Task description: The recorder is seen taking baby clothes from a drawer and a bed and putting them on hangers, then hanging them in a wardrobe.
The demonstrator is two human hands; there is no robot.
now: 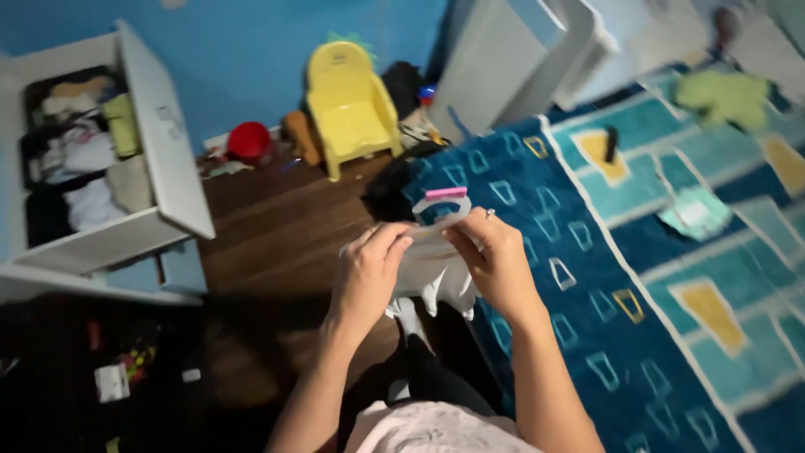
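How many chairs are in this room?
1. A small yellow plastic child's chair stands against the blue wall, on the wood floor beyond the left hand and right hand. Others may be out of view.

A small white card-like label (111, 382) with dark print lies on the dark floor at near left. A pink rectangular tag (445, 193) tops the white hanger at centre. No screens or signs show.
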